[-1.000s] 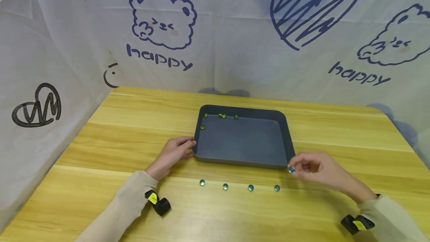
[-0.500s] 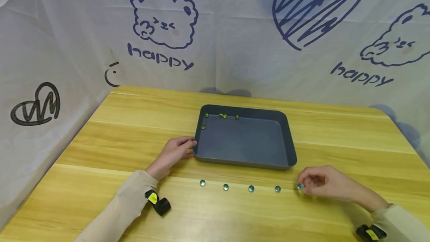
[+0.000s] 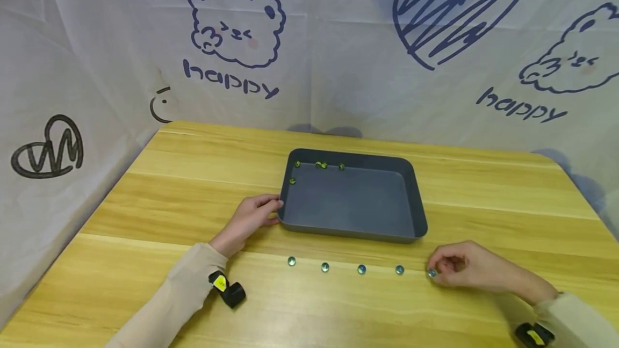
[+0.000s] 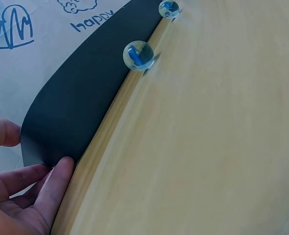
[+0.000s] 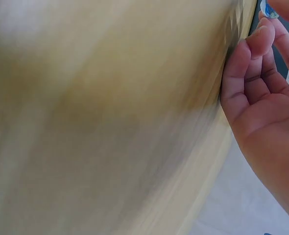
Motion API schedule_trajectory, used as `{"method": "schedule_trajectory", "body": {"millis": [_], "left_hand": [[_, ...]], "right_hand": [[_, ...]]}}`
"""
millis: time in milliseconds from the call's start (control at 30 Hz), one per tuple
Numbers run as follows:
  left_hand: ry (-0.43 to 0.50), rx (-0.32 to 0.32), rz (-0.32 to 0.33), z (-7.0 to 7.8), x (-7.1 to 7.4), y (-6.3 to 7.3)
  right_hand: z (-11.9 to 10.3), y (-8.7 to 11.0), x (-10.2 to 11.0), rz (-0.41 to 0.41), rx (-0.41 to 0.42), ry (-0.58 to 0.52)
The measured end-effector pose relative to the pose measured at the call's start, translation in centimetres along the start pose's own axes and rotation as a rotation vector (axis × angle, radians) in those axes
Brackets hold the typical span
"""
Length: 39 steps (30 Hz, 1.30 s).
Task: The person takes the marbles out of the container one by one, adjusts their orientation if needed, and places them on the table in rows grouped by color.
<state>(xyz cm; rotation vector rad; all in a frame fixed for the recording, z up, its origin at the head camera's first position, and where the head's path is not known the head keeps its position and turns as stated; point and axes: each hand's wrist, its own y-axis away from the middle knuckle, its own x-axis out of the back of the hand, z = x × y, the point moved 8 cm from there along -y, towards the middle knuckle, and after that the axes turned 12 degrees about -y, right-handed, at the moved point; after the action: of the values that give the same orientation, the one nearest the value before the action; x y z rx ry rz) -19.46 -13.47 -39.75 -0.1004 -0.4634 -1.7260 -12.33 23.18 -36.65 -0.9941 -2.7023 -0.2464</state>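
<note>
A dark grey rectangular tray [image 3: 348, 203] lies on the wooden table. My left hand [image 3: 249, 222] holds its near left corner; in the left wrist view the fingertips [image 4: 63, 164] touch the tray's outer wall. Between thumb and index finger, my right hand [image 3: 476, 267] pinches a clear marble [image 3: 432, 272] with blue inside, low by the table; whether it touches the wood I cannot tell. To its left, in a spaced row before the tray, lie more blue-cored marbles: one [image 3: 399, 269], another [image 3: 361, 269], and others further left [image 3: 325, 267].
Several yellow-green marbles [image 3: 341, 166] sit inside the tray along its back and left walls. The wooden table [image 3: 338, 316] reaches back to a white cloth [image 3: 338, 85] printed with bears and hearts, which also hangs at the left.
My right hand has carried the marble from the tray's near right corner down and right, to the right end of the row. The left hand stays at the tray.
</note>
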Motion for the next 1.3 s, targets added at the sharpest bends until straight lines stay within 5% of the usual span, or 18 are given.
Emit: {"method": "schedule_trajectory", "body": {"millis": [667,1300], "left_hand": [[-0.006,0.004,0.006,0.04,-0.02,-0.15],[-0.002,0.0,0.011,-0.11,-0.09,-0.26]], "right_hand": [[-0.06,-0.47,-0.36,-0.008,-0.001,0.124],[0.73,-0.26,-0.24,-0.008,-0.069,0.124]]}}
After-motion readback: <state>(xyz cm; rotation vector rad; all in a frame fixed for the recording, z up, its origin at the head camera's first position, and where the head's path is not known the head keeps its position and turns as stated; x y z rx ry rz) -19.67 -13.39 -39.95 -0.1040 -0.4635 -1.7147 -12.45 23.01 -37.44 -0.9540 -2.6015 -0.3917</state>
